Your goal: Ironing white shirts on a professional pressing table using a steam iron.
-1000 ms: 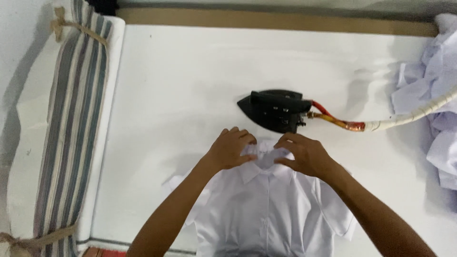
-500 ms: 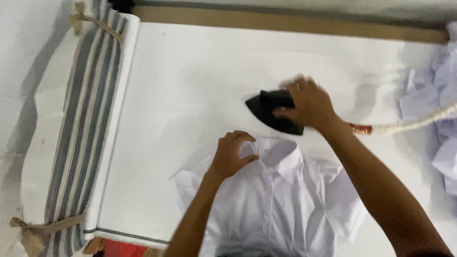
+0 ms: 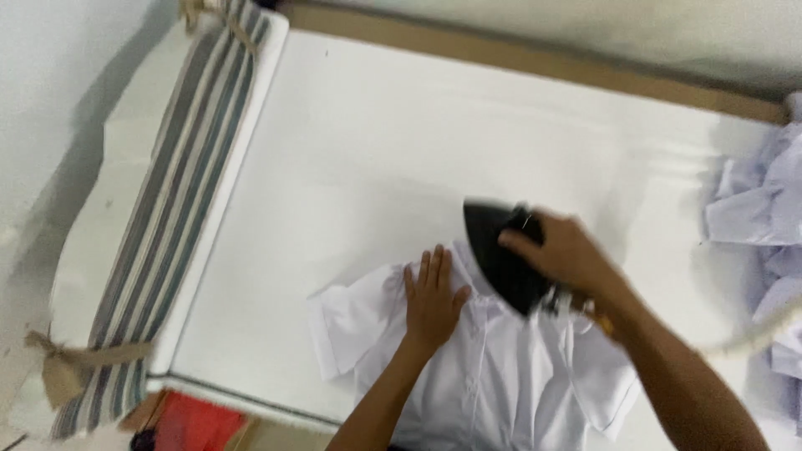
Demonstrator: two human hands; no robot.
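Note:
A small white short-sleeved shirt (image 3: 510, 384) lies spread on the white padded table (image 3: 376, 159), collar pointing away from me. My left hand (image 3: 432, 296) rests flat on the shirt's left shoulder, fingers apart, palm down. My right hand (image 3: 561, 255) grips the handle of a black iron (image 3: 501, 263), which sits over the collar area of the shirt. The iron's cord (image 3: 752, 334) runs off to the right, blurred.
A striped grey-and-white folded cloth (image 3: 180, 192) runs along the table's left edge, tied with tan strips. A heap of pale crumpled garments (image 3: 764, 217) lies at the right edge. A brown board (image 3: 535, 58) borders the far side. Something red (image 3: 196, 422) shows below the near edge.
My right hand took hold of the iron and brought it from the bare table down onto the shirt's collar. My left hand flattened on the shirt's shoulder. The view shifted.

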